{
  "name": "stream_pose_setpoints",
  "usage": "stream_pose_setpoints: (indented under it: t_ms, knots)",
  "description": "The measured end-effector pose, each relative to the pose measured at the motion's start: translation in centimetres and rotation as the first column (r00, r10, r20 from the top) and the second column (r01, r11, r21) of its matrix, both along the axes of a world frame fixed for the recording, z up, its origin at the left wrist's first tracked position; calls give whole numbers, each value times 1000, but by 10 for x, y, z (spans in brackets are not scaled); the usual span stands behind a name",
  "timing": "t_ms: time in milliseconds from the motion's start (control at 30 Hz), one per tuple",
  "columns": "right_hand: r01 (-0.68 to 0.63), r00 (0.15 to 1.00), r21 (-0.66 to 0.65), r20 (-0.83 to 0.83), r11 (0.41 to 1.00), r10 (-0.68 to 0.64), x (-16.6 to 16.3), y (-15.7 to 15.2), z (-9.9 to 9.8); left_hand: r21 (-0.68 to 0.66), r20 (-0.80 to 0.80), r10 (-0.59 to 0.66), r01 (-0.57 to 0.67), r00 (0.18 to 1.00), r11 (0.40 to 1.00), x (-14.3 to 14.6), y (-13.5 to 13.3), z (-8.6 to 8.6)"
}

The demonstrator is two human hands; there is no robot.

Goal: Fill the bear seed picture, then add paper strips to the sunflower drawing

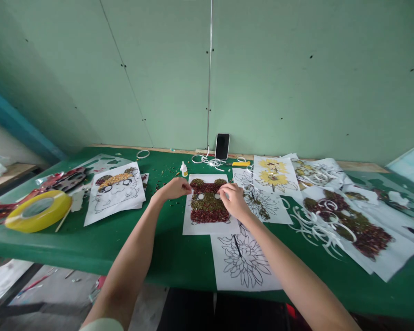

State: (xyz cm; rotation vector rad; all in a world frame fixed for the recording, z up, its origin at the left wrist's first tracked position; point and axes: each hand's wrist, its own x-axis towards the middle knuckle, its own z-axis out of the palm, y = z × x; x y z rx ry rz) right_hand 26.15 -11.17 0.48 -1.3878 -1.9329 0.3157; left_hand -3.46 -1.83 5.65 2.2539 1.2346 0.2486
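Note:
A white sheet [210, 228] lies before me with a bear-like animal picture [207, 202] covered in dark red and green seeds or beans, with two pale round eyes. At its upper left edge is my left hand [176, 187], fingertips pinched together; whatever they hold is too small to see. My right hand [232, 198] is over the right side of the picture, fingers curled in near the right eye. Whether anything sits in that pinch is hidden. Behind the sheet stands a small white glue bottle [184, 170] with a yellow label.
Loose seeds [169, 171] are scattered behind my left hand. A phone [222, 146] leans on the wall, near a yellow cutter [240, 163]. Flower drawings [248, 262], white paper strips [310, 230] and another seeded picture [369, 236] lie right; a hamster drawing [119, 188] and yellow tape roll [37, 210] left.

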Motion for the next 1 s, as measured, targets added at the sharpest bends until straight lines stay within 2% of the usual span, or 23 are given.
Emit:
stream_pose_setpoints:
  t_ms: [100, 167, 533, 733, 867, 1000]
  knots:
    - [-12, 1000, 7, 1, 1000, 12, 0, 0, 0, -83, 49, -155, 159, 987, 984, 12, -12, 6]
    - [-14, 1000, 15, -2, 1000, 14, 0, 0, 0, -122, 52, -206, 211, 977, 970, 18, -16, 6]
    - [-5, 1000, 52, 17, 999, 4, -1, 1, 0, -158, 55, -335, 339, 941, 927, 31, -23, 7]
    - [-6, 1000, 55, 11, 998, 5, -1, 2, 0, -168, 64, -269, 276, 961, 946, 29, -22, 6]
    - [-9, 1000, 43, 22, 999, 9, -1, 1, 0, -123, 38, -219, 222, 975, 967, 27, -21, 5]
    - [-10, 1000, 33, 29, 999, 9, -1, 0, 0, -69, -2, -244, 243, 970, 968, 31, -19, -1]
